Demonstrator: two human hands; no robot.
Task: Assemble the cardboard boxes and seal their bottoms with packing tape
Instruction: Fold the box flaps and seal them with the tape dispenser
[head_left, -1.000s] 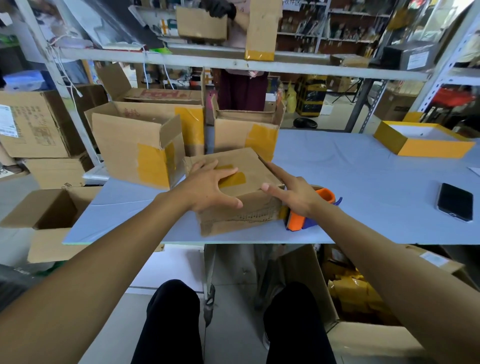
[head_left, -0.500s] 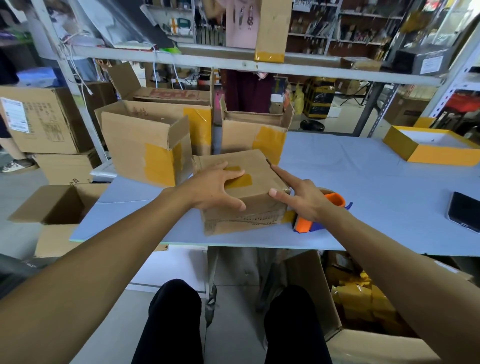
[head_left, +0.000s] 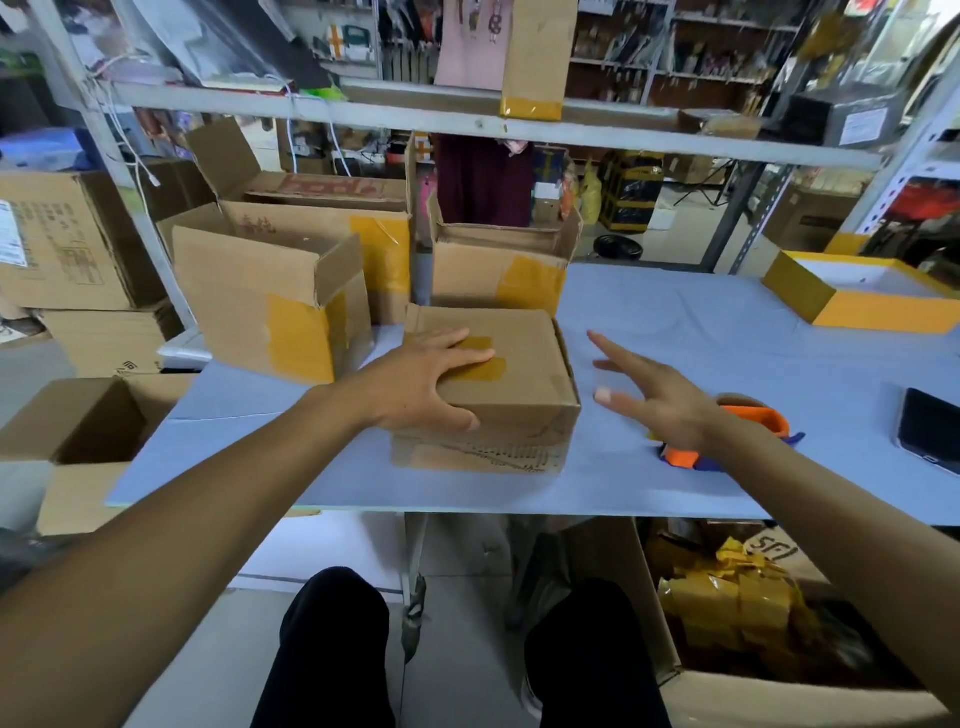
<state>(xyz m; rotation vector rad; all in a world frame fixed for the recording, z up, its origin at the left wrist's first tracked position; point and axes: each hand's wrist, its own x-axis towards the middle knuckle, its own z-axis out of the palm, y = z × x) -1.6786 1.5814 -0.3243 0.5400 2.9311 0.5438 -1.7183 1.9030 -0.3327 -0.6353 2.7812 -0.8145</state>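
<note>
Cardboard box (head_left: 498, 384) sits bottom-up near bench (head_left: 675, 322) front edge, yellow tape across seam. Left hand (head_left: 421, 387) grips near corner, likely steadying it. Right hand (head_left: 660, 400) spread wide, holding nothing, hovers beside tape dispenser (head_left: 748, 431). Taped boxes (head_left: 270, 296) behind stand open; contents not visible.

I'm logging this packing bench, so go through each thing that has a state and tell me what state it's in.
Front box: closed on top, short tape strip across it.
Left hand: gripping the front box.
Right hand: open, fingers spread, touching nothing.
Tape dispenser: lying on table, unheld.
Left rear box: top flaps open, taped.
Middle rear box: top open, taped.
Phone: screen dark.
</note>
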